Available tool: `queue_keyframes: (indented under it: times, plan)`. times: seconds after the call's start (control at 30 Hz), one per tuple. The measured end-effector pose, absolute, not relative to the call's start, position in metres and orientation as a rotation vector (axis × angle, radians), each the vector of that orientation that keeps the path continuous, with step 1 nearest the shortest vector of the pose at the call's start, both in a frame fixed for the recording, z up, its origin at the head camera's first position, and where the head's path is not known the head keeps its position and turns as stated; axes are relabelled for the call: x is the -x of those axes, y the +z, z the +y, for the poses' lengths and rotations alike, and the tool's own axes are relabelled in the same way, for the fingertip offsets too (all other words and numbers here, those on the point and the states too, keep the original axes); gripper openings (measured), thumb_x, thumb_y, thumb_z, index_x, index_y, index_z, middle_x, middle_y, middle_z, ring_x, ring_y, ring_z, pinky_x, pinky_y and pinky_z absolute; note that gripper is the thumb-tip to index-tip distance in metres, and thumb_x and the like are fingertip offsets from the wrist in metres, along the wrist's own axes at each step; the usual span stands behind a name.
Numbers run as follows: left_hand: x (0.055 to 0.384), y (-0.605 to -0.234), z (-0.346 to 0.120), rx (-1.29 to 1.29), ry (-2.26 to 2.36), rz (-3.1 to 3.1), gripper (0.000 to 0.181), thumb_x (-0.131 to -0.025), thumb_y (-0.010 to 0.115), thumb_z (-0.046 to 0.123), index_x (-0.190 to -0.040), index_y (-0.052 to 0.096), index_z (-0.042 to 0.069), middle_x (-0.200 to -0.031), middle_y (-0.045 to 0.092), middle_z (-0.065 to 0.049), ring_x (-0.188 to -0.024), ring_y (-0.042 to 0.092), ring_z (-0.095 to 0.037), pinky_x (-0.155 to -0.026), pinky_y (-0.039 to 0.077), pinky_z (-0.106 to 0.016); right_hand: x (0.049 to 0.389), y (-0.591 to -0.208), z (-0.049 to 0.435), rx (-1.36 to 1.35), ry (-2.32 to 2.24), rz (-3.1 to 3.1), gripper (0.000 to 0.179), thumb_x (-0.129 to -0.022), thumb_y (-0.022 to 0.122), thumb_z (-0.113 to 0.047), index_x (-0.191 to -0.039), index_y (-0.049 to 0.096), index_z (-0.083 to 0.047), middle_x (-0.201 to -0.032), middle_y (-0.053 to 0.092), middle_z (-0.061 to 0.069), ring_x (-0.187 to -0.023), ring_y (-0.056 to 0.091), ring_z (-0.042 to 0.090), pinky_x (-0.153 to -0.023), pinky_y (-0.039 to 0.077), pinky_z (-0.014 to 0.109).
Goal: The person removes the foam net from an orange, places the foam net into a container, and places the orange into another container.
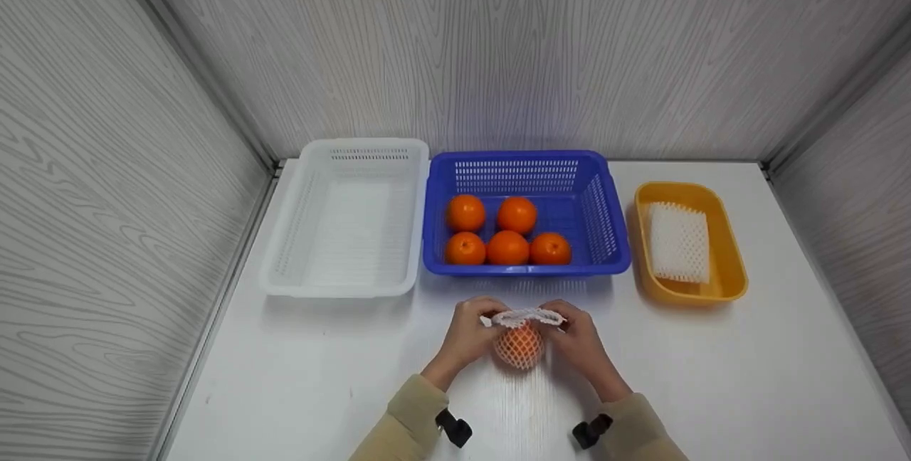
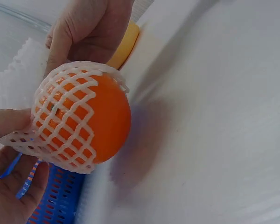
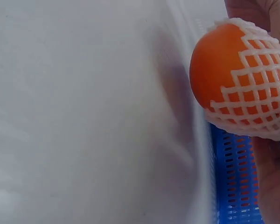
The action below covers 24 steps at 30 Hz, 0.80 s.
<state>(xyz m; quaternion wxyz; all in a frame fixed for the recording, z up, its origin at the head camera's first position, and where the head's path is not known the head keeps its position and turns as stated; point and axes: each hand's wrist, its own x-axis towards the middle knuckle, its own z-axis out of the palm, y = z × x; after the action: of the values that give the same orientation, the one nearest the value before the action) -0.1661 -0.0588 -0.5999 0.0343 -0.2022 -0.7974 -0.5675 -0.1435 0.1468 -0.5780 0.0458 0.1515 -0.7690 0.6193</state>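
Note:
An orange (image 2: 113, 119) sits partly inside a white foam net sleeve (image 2: 67, 116); its lower part is bare in both wrist views. In the head view the netted orange (image 1: 520, 348) is between the two hands, below the blue basket. My left hand (image 1: 470, 333) pinches the sleeve's gathered upper edge (image 1: 527, 316) on the left side. On the right side, my right hand (image 1: 575, 341) grips the same edge. Some fingertips are hidden behind the net and the fruit.
A blue basket (image 1: 527, 270) with several oranges (image 1: 508, 247) stands behind the hands. To its left is a white basket (image 1: 341, 290). A yellow tub (image 1: 727, 262) holding white foam nets (image 1: 678, 242) stands at the right. Walls enclose the white table (image 1: 769, 375).

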Motion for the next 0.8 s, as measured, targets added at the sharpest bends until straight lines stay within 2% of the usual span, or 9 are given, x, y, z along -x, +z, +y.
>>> queue_keyframes:
  times: [0.2, 0.33, 0.43, 0.57, 0.63, 0.8]
  plan:
    - [0.167, -0.599, -0.059, 0.616, -1.711, -2.502, 0.019, -0.080, 0.072, -0.004, -0.096, 0.075, 0.006, -0.092, 0.068, 0.000, -0.085, 0.062, -0.015, -0.073, 0.053, -0.029, 0.142, -0.577, 0.143, -0.449, 1.842, -2.353, 0.015, -0.082, 0.069, 0.015, -0.091, 0.067, 0.003, -0.091, 0.066, 0.010, -0.088, 0.060, 0.009, -0.073, 0.051, 0.021]
    - [0.167, -0.598, -0.061, 0.606, -1.714, -2.615, 0.026, -0.082, 0.080, 0.016, -0.106, 0.072, 0.009, -0.103, 0.066, 0.000, -0.095, 0.060, -0.014, -0.080, 0.052, -0.031, 0.143, -0.576, 0.145, -0.429, 1.863, -2.388, 0.015, -0.083, 0.070, 0.012, -0.095, 0.069, 0.003, -0.094, 0.067, 0.010, -0.090, 0.061, 0.010, -0.077, 0.052, 0.023]
    - [0.168, -0.600, -0.063, 0.602, -1.719, -2.672, 0.033, -0.081, 0.081, 0.029, -0.108, 0.072, 0.011, -0.108, 0.065, 0.001, -0.099, 0.059, -0.014, -0.082, 0.051, -0.034, 0.142, -0.575, 0.148, -0.384, 1.934, -2.432, 0.023, -0.084, 0.073, 0.005, -0.106, 0.068, 0.004, -0.103, 0.067, 0.011, -0.097, 0.061, 0.013, -0.086, 0.052, 0.030]
    - [0.168, -0.601, -0.063, 0.621, -1.723, -2.665, 0.028, -0.083, 0.080, 0.028, -0.105, 0.074, 0.012, -0.106, 0.068, 0.003, -0.099, 0.060, -0.014, -0.082, 0.052, -0.034, 0.141, -0.574, 0.152, -0.323, 2.024, -2.538, 0.041, -0.084, 0.077, -0.005, -0.122, 0.062, 0.003, -0.116, 0.065, 0.009, -0.107, 0.059, 0.017, -0.098, 0.046, 0.043]
    - [0.167, -0.600, -0.062, 0.626, -1.725, -2.646, 0.023, -0.083, 0.080, 0.023, -0.103, 0.074, 0.013, -0.102, 0.068, 0.004, -0.096, 0.061, -0.013, -0.081, 0.052, -0.034, 0.140, -0.575, 0.153, -0.327, 2.034, -2.582, 0.045, -0.084, 0.077, -0.007, -0.124, 0.060, 0.003, -0.119, 0.064, 0.009, -0.109, 0.058, 0.018, -0.100, 0.044, 0.045]
    - [0.165, -0.599, -0.060, 0.636, -1.714, -2.577, 0.013, -0.082, 0.079, 0.012, -0.094, 0.075, 0.012, -0.091, 0.068, 0.006, -0.086, 0.061, -0.010, -0.078, 0.054, -0.034, 0.140, -0.574, 0.152, -0.355, 1.966, -2.569, 0.034, -0.082, 0.078, -0.005, -0.114, 0.066, 0.002, -0.110, 0.067, 0.010, -0.103, 0.061, 0.020, -0.092, 0.049, 0.036]
